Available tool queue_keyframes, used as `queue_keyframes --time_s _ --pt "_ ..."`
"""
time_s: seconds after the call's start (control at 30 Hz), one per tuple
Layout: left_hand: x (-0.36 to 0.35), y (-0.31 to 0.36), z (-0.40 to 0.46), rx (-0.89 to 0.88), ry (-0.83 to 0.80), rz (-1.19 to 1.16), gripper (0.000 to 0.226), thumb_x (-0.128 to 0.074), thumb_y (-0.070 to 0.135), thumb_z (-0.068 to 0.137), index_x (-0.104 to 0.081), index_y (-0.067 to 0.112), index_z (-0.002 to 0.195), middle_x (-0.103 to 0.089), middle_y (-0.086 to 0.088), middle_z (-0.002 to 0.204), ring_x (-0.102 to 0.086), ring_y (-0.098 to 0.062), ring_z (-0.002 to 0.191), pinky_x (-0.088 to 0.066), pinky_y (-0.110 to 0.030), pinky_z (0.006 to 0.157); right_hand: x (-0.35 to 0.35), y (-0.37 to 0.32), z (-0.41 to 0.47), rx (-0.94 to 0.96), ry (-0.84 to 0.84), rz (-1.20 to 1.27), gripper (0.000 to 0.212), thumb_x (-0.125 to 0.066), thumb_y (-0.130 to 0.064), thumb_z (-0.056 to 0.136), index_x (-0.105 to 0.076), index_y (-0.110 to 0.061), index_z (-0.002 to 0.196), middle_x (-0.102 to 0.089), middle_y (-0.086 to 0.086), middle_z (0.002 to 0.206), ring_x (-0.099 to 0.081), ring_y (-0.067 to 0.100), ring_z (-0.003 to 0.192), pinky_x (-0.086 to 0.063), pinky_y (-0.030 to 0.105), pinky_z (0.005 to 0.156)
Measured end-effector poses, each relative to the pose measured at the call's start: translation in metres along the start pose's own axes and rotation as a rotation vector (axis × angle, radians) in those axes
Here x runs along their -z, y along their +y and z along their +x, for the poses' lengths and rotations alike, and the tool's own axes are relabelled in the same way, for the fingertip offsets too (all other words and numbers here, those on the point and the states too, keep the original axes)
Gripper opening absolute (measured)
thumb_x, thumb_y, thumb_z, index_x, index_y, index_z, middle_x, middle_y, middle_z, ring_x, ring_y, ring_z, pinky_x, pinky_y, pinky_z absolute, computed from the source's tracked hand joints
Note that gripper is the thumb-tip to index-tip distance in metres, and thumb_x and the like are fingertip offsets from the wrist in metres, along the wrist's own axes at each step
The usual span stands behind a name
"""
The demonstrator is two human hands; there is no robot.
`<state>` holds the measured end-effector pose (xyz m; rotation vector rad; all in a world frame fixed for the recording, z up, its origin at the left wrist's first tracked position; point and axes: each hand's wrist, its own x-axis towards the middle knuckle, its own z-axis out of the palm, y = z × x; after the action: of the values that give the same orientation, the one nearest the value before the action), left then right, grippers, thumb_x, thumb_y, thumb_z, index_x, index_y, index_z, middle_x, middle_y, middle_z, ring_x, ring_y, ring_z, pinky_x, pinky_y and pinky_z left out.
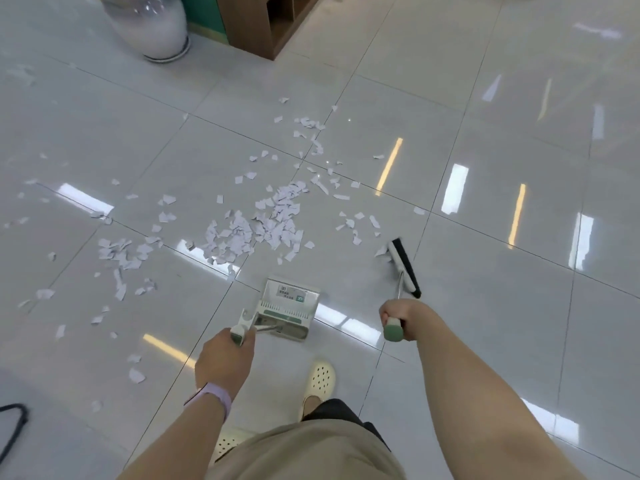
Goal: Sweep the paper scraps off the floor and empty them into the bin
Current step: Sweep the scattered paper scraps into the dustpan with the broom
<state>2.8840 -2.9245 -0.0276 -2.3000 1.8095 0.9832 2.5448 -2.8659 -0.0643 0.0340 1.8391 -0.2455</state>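
- Dustpan (pixel 289 308) label: print too small to read.
- White torn paper scraps (pixel 258 225) litter the floor (pixel 485 237) ahead (thickest mid-tile).
- Left hand (pixel 225 358) grips the dustpan handle; right hand (pixel 398 318) grips the broom (pixel 405 266).

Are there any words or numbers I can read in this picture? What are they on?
White sticker on the dustpan: printed lines and a small green square, too blurred to read.
No other writing shows on the broom, the floor or the vase.

vase (pixel 152 26) far left | wooden cabinet (pixel 277 19) beside it | black cable (pixel 15 424) near-left floor
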Motion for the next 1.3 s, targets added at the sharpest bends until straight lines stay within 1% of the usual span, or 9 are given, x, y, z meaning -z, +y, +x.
queue_keyframes --time_s 0.07,0.23,0.37,0.57,0.8,0.97,1.1,1.2,1.3 --pt "0.008 -0.004 0.006 0.036 0.011 -0.024 0.053 -0.05 0.061 0.096 -0.055 0.016 0.068 -0.061 -0.002 0.064 -0.058 -0.021 0.06 -0.042 -0.028 0.055 -0.037 -0.02 -0.009 0.021 -0.083 -0.086 0.017 -0.041 0.002 0.079 -0.047 -0.008 0.066 -0.048 0.008 0.059 -0.046 0.017 0.035 -0.036 0.016 0.038" --pt "0.031 -0.03 0.019 0.166 0.05 -0.11 0.055 -0.049 0.063 0.096 -0.052 0.015 0.068 -0.059 -0.003 0.063 -0.056 -0.02 0.059 -0.04 -0.028 0.054 -0.129 -0.055 -0.025 0.036 -0.293 -0.175 0.011 -0.046 0.003 0.071 -0.054 -0.004 0.075 -0.053 0.011 0.062 -0.05 0.02 0.048 -0.044 0.025 0.052" --pt "0.043 -0.053 0.019 0.201 0.076 -0.171 0.046 -0.052 0.053 0.099 -0.058 0.015 0.073 -0.063 -0.004 0.068 -0.06 -0.02 0.063 -0.04 -0.027 0.055 -0.173 -0.103 -0.04 0.054 -0.396 -0.106 0.02 -0.042 0.005 0.082 -0.043 -0.009 0.067 -0.038 0.002 0.043 -0.037 0.013 0.03 -0.035 0.016 0.036" --pt "0.086 -0.109 0.041 0.225 0.108 -0.157 0.043 -0.053 0.052 0.098 -0.057 0.017 0.073 -0.063 0.0 0.066 -0.06 -0.016 0.061 -0.042 -0.026 0.054 -0.204 -0.144 -0.076 0.079 -0.42 0.034 0.026 -0.047 0.004 0.086 -0.039 -0.015 0.069 -0.034 0.0 0.048 -0.03 0.01 0.032 -0.029 0.016 0.032" --pt "0.119 -0.136 0.099 0.197 0.065 -0.234 0.037 -0.055 0.047 0.097 -0.059 0.018 0.076 -0.064 -0.002 0.072 -0.062 -0.025 0.068 -0.046 -0.03 0.06 -0.245 -0.124 -0.119 0.09 -0.241 0.218 0.011 -0.053 -0.003 0.087 -0.044 -0.01 0.087 -0.038 0.003 0.052 -0.034 0.013 0.034 -0.033 0.018 0.035" --pt "0.136 -0.159 0.126 0.172 0.035 -0.201 0.038 -0.053 0.05 0.097 -0.062 0.016 0.081 -0.064 -0.001 0.075 -0.062 -0.025 0.071 -0.05 -0.031 0.063 -0.3 -0.124 -0.134 0.01 -0.143 0.512 0.005 -0.05 -0.007 0.094 -0.046 -0.009 0.092 -0.04 0.003 0.048 -0.037 0.013 0.033 -0.034 0.018 0.033" --pt "0.159 -0.191 0.143 0.193 0.018 -0.191 0.039 -0.053 0.051 0.097 -0.061 0.017 0.08 -0.062 0.001 0.072 -0.061 -0.025 0.069 -0.044 -0.029 0.06 -0.359 -0.125 -0.143 -0.148 -0.138 0.89 0.01 -0.054 -0.008 0.098 -0.047 -0.009 0.09 -0.049 0.009 0.076 -0.047 0.017 0.049 -0.049 0.025 0.037" --pt "0.18 -0.216 0.153 0.23 0.021 -0.216 0.035 -0.054 0.049 0.098 -0.059 0.02 0.079 -0.061 0.003 0.072 -0.059 -0.022 0.067 -0.038 -0.028 0.057 -0.4 -0.132 -0.142 -0.215 -0.056 0.882 0.013 -0.046 -0.005 0.094 -0.045 -0.011 0.083 -0.047 0.003 0.074 -0.047 0.015 0.034 -0.046 0.023 0.034" --pt "0.198 -0.243 0.16 0.31 0.037 -0.274 0.035 -0.055 0.046 0.097 -0.057 0.018 0.076 -0.06 0.001 0.072 -0.055 -0.018 0.063 -0.035 -0.028 0.054 -0.44 -0.141 -0.16 -0.24 -0.106 0.754 0.015 -0.047 -0.003 0.095 -0.047 -0.007 0.08 -0.048 0.004 0.072 -0.048 0.014 0.051 -0.043 0.022 0.029"
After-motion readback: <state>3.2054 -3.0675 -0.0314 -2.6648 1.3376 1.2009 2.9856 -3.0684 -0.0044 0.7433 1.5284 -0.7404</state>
